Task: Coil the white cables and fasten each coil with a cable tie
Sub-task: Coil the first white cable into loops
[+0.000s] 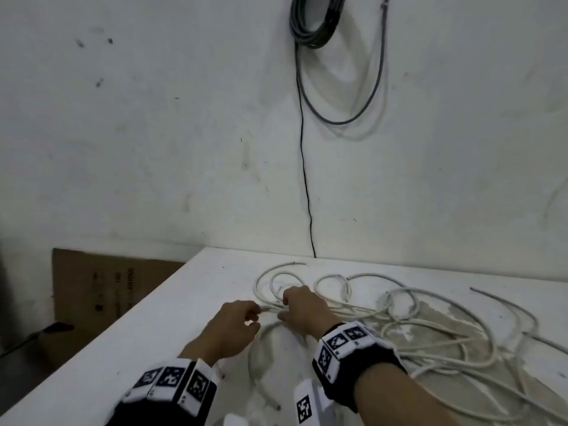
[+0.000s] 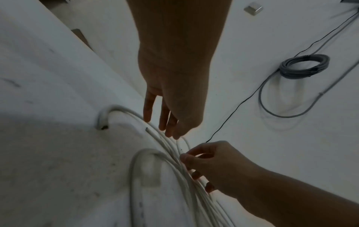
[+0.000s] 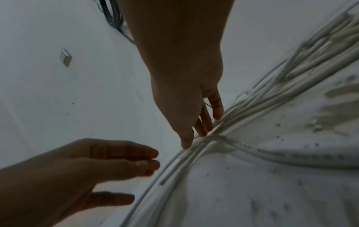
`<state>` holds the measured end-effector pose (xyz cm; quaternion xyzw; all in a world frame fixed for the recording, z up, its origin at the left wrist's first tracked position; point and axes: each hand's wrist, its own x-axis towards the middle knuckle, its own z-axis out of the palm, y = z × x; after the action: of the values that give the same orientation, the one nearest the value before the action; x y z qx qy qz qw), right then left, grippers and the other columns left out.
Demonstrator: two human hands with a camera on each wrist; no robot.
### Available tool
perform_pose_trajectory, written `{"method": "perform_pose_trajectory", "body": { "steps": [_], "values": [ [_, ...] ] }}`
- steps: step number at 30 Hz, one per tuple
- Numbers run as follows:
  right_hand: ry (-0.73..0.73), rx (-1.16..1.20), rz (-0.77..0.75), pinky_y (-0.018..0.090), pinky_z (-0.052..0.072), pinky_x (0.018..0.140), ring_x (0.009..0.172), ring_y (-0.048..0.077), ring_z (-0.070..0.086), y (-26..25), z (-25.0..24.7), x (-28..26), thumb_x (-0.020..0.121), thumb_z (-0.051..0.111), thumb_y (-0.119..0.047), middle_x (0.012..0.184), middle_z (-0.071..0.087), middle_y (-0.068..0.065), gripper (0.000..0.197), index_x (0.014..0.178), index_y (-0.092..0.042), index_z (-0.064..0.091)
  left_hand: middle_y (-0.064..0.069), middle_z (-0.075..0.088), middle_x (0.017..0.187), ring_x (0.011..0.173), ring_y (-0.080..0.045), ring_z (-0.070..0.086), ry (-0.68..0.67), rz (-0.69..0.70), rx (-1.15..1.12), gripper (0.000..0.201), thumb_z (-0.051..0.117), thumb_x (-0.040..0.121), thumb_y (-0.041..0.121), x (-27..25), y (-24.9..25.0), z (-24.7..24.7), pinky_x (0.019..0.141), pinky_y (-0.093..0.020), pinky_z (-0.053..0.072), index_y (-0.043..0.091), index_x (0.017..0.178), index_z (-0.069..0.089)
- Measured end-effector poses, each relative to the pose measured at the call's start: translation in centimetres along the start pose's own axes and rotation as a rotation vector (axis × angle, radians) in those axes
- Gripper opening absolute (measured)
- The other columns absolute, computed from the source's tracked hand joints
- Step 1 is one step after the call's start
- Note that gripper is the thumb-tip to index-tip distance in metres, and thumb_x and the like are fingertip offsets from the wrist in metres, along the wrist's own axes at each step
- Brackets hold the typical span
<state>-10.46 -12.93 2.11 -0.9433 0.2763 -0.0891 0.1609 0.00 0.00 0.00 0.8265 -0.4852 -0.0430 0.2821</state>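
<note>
- right hand (image 1: 302, 309), lower centre, fingers curled round the white cables (image 1: 424, 330), gathering strands to coil
- left hand (image 1: 235, 325) beside it, fingers loose, holding nothing, likely ready to steady loops

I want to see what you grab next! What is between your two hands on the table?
In the head view, strands of the white cables run across the gap between the left hand and the right hand. Under them is bare table.
</note>
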Motion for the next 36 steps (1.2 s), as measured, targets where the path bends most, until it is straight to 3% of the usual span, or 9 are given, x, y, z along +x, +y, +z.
{"method": "perform_pose_trajectory", "body": {
  "steps": [5,9,11,14,18,21,25,31,36],
  "values": [
    [0.007,0.061,-0.045,0.029,0.044,0.092,0.113,0.028,0.056,0.8,0.8,1.1,0.086,0.055,-0.012,0.121,0.06,0.014,0.029,0.114,-0.006,0.062,-0.008,0.049,0.135,0.124,-0.022,0.045,0.106,0.019,0.048,0.045,0.058,0.087,0.017,1.2,-0.5,0.2,0.101,-0.029,0.036,0.014,0.131,0.048],
    [0.184,0.412,-0.074,0.027,0.048,0.073,0.079,0.022,0.062,1.9,-2.3,1.4,0.085,0.061,-0.009,0.083,0.066,0.007,0.015,0.095,-0.005,0.07,-0.004,0.05,0.131,0.123,-0.025,0.046,0.177,-0.034,0.075,0.04,0.048,0.095,0.024,2.1,0.4,-0.6,0.097,-0.037,0.042,0.022,0.135,0.042],
    [0.178,0.715,-0.047,0.03,0.054,0.057,0.06,0.019,0.062,2.5,-4.8,0.9,0.089,0.056,-0.005,0.074,0.06,0.004,0.008,0.09,-0.004,0.064,-0.004,0.064,0.103,0.096,-0.019,0.063,0.208,0.003,-0.173,0.024,0.045,0.097,0.021,2.4,1.8,-1.3,0.079,-0.022,0.048,0.02,0.119,0.055],
    [0.262,0.896,-0.066,0.022,0.044,0.039,0.044,0.013,0.057,3.9,-8.9,-0.4,0.094,0.052,-0.008,0.074,0.056,0.003,0.009,0.087,-0.009,0.058,0.003,0.058,0.07,0.056,-0.004,0.056,0.135,-0.039,-0.503,0.018,0.045,0.098,0.022,2.4,4.8,-3.0,0.059,-0.015,0.046,0.018,0.095,0.062],
    [0.402,0.906,-0.114,0.021,0.037,0.038,0.038,0.016,0.046,5.7,-13.5,-1.7,0.095,0.05,-0.015,0.069,0.052,0.006,0.009,0.091,-0.013,0.058,0.006,0.043,0.058,0.052,-0.008,0.042,-0.175,-0.039,-1.078,0.031,0.041,0.096,0.031,1.4,9.2,-4.6,0.061,-0.029,0.049,0.011,0.079,0.059],
    [0.472,0.889,-0.1,0.019,0.035,0.038,0.041,0.018,0.04,7.0,-15.0,-2.1,0.095,0.051,-0.016,0.066,0.05,0.005,0.012,0.096,-0.017,0.063,0.006,0.037,0.055,0.042,-0.005,0.032,-0.297,0.051,-1.558,0.02,0.052,0.085,0.031,1.6,13.2,-5.5,0.038,-0.018,0.041,0.013,0.077,0.058],
    [0.315,0.893,-0.088,0.02,0.036,0.04,0.039,0.01,0.04,8.1,-15.1,-4.0,0.094,0.054,-0.016,0.068,0.053,0.004,0.027,0.119,-0.012,0.062,0.007,0.04,0.049,0.032,-0.007,0.013,-0.076,0.17,-1.917,0.019,0.047,0.088,0.026,3.8,18.2,-5.8,0.025,-0.012,0.016,0.012,0.079,0.055],
    [0.015,0.778,-0.124,0.022,0.043,0.053,0.049,0.005,0.05,8.7,-14.2,-9.8,0.086,0.061,-0.007,0.072,0.063,0.004,0.04,0.124,-0.013,0.049,0.003,0.069,0.063,0.024,-0.005,0.024,0.196,0.09,-2.097,0.038,0.028,0.103,0.025,7.2,22.3,-4.7,0.026,-0.013,0.017,0.009,0.074,0.048],
    [-0.276,0.831,-0.051,0.019,0.046,0.054,0.055,0.01,0.055,11.0,-14.1,-14.8,0.086,0.061,-0.002,0.072,0.066,0.003,0.038,0.115,-0.021,0.045,0.004,0.066,0.093,0.029,-0.002,0.024,0.438,0.088,-2.038,0.03,0.029,0.103,0.023,9.2,23.2,-4.3,0.03,-0.011,0.021,0.011,0.086,0.05]
  ]
}}
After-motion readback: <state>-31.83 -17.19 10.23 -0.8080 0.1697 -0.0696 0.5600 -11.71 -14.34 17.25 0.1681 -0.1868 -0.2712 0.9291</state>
